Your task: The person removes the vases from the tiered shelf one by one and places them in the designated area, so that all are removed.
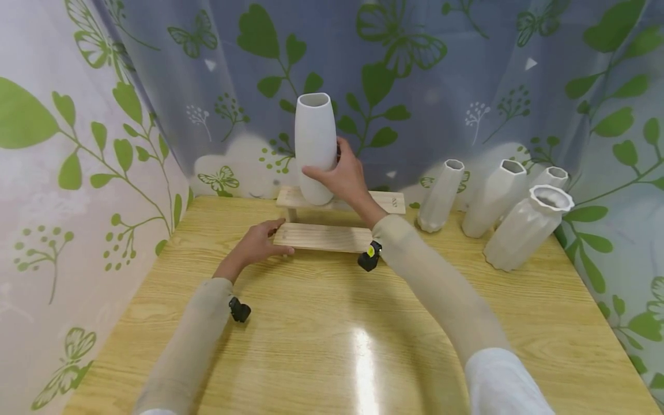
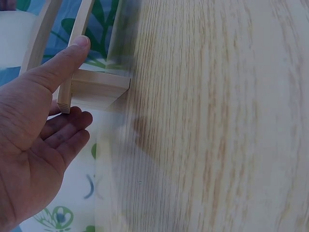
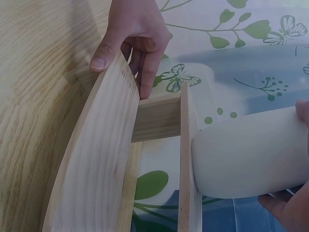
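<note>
A tall white vase [image 1: 314, 138] stands on the upper board of a two-step wooden stand [image 1: 324, 237], near the back curtain. My right hand [image 1: 344, 177] grips the vase low on its right side, thumb across the front and fingers partly hidden behind it. In the right wrist view, the base of the vase [image 3: 241, 154] meets the upper board. At the left end of the lower board, my left hand [image 1: 256, 245] pinches the wood. Its thumb lies over the board's edge and its fingers curl on the other side, as the left wrist view shows.
Several other white vases stand on the right of the wooden table [image 1: 311, 334]: a slim ribbed vase [image 1: 441, 196], a faceted vase [image 1: 493, 199] and a vase with a scalloped rim [image 1: 529, 230] among them. A leaf-patterned curtain [image 1: 436, 104] hangs close behind.
</note>
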`<act>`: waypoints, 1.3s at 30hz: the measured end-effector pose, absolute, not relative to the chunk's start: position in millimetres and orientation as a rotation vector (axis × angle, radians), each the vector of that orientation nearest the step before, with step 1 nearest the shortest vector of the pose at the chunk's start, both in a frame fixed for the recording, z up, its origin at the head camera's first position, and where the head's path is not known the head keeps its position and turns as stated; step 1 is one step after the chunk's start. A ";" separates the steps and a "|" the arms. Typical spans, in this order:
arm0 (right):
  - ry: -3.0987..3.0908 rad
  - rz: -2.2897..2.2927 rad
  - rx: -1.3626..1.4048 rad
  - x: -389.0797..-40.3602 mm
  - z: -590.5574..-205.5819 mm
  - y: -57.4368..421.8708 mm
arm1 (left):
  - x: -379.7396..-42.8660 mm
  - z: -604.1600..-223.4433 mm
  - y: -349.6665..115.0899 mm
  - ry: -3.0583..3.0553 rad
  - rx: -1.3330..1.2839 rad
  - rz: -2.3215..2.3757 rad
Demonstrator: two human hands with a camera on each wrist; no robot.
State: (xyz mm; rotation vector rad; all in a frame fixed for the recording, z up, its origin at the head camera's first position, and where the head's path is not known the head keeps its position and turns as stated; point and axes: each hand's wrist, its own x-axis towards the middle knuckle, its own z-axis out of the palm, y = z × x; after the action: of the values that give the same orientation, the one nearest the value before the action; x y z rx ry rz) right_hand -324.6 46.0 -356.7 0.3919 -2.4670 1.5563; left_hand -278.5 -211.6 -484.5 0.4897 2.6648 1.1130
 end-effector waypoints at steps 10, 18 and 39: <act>-2.483 1.545 0.374 -325.0 -355.3 46.6 | -276.9 -482.6 -209.7 2.664 0.485 1.099; -2.489 1.533 0.363 -324.5 -352.8 46.8 | -277.3 -482.7 -208.8 2.667 0.490 1.100; -2.466 1.520 0.378 -312.1 -334.2 65.1 | -278.6 -482.0 -210.3 2.655 0.475 1.116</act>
State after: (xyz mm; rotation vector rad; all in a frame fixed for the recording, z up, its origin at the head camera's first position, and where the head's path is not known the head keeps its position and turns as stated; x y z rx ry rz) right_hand -312.1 65.1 -334.2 0.3782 -2.4661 1.5200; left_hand -278.6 -210.3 -482.0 0.4751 2.6547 1.1164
